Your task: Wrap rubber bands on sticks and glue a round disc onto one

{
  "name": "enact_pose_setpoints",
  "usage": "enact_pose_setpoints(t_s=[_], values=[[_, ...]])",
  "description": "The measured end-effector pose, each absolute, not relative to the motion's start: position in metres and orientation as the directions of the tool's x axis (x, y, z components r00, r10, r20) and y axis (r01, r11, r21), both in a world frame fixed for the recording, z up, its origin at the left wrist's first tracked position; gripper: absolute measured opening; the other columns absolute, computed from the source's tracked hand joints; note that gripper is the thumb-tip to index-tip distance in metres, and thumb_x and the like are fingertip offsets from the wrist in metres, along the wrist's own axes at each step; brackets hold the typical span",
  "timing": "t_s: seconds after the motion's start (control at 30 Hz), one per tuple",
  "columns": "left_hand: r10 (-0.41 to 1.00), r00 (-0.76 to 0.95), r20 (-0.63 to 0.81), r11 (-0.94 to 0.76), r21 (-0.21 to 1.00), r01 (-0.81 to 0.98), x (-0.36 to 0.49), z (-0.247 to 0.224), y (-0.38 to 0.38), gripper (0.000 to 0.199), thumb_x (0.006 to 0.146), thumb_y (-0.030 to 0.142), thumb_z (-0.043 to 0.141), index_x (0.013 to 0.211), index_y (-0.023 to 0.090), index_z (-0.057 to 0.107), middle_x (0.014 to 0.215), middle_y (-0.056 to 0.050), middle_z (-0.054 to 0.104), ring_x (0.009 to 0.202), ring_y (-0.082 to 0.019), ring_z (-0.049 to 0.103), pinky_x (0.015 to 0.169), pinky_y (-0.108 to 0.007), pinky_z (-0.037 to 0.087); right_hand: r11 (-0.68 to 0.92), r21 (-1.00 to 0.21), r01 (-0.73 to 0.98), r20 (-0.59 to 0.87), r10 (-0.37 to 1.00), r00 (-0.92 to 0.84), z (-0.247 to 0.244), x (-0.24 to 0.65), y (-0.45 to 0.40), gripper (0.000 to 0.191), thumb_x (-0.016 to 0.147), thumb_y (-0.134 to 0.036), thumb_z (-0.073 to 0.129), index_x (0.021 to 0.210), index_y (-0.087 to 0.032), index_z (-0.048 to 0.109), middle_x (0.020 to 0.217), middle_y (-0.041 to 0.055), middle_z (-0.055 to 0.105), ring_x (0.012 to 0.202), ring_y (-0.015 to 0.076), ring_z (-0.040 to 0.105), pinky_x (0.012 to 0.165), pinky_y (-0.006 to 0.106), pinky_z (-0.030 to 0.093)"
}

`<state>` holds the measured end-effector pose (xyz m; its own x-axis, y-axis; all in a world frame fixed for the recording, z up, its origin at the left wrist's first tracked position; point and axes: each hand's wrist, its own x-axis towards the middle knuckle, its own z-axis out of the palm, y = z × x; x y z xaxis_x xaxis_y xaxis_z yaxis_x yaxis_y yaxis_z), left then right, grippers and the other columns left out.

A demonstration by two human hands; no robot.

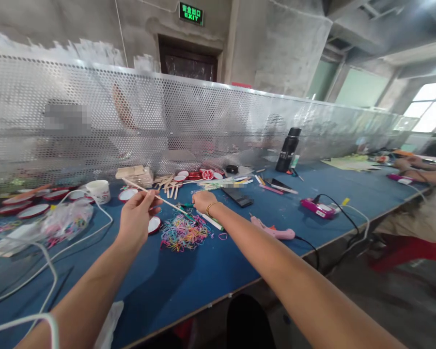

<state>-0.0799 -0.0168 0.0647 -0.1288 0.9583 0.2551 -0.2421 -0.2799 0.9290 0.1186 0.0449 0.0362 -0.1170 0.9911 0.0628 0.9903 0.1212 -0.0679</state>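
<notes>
Between its thumb and fingers, my left hand (140,211) pinches a long thin pale stick (167,201). The stick slants down to the right and its far end passes over a heap of colourful rubber bands (185,235). My right hand (204,199) wears a bracelet and is closed just behind the heap, with its fingertips hidden. A green item (186,206) lies by those fingers; I cannot make out its kind or whether they grip it. Under the right wrist lies a white marker-like tube (212,221). A small white disc with a red rim (154,224) is beside my left hand.
A pink glue gun (272,230) and a magenta box with cables (318,208) are on the right. A black bottle (288,150) stands near the perforated screen (210,126). At left are a white mug (98,191), red-rimmed discs and a white cable (109,218). A co-worker sits far right.
</notes>
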Motion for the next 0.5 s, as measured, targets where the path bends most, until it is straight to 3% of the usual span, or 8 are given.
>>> enact_pose_setpoints(t_s=[0.23,0.33,0.43,0.5], values=[[0.979,-0.098,0.181,-0.204,0.909,-0.363,-0.078,0.069,-0.021,0.018,0.081,0.034,0.057,0.072,0.018,0.053,0.069,-0.001,0.06,0.058,-0.011,0.056,0.048,-0.018,0.043,0.209,-0.173,0.962,0.328,0.934,-0.143,0.055,0.127,0.036,0.028,0.091,-0.019,0.044,0.118,-0.016,0.051,0.115,0.0107,0.062,0.106,0.0199,0.057,0.088,0.03,0.043],[0.995,-0.022,0.1,-0.1,0.904,-0.416,-0.077,0.067,-0.021,0.011,0.082,0.025,0.054,0.075,0.017,0.054,0.061,0.002,0.053,0.049,-0.007,0.049,0.044,-0.016,0.039,0.244,-0.349,0.905,0.525,0.851,-0.026,0.063,0.125,0.021,0.025,0.089,-0.016,0.047,0.114,-0.018,0.052,0.114,0.0096,0.061,0.106,0.0198,0.056,0.091,0.033,0.042],[0.998,0.053,0.039,-0.011,0.892,-0.451,-0.076,0.065,-0.02,0.008,0.077,0.023,0.061,0.078,0.016,0.057,0.055,0.006,0.044,0.041,-0.004,0.039,0.039,-0.013,0.03,0.295,-0.51,0.808,0.587,0.806,0.076,0.066,0.121,0.01,0.025,0.087,-0.015,0.051,0.111,-0.018,0.055,0.115,0.0085,0.061,0.109,0.0194,0.054,0.097,0.035,0.041],[0.996,0.078,0.038,-0.001,0.906,-0.423,-0.074,0.063,-0.02,0.017,0.071,0.025,0.069,0.082,0.016,0.059,0.05,0.01,0.034,0.037,-0.002,0.031,0.036,-0.013,0.023,0.365,-0.589,0.721,0.599,0.797,0.085,0.063,0.115,0.006,0.024,0.086,-0.014,0.052,0.108,-0.018,0.058,0.114,0.0077,0.062,0.108,0.0192,0.055,0.099,0.036,0.041]])
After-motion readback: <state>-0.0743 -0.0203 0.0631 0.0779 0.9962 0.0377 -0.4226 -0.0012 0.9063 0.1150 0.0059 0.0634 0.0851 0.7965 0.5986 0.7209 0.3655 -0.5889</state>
